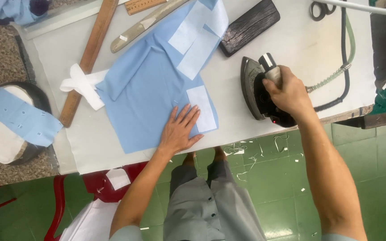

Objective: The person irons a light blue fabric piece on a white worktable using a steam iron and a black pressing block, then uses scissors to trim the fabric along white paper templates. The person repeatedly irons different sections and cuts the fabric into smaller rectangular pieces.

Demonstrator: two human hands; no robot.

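Right hand (289,94), forearm stretched out, wrapped around handle of dark metal iron (258,91) standing on white table (300,49); left hand (178,130) flat, fingers spread, pressing light blue cloth piece (150,89) near table's front edge.

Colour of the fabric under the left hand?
Light blue fabric, with white patches; head view shows it under the left hand.

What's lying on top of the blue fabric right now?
On the blue fabric lie white patches, one near the left hand pressing flat on it, others at the top. Anything beneath the palm is hidden.
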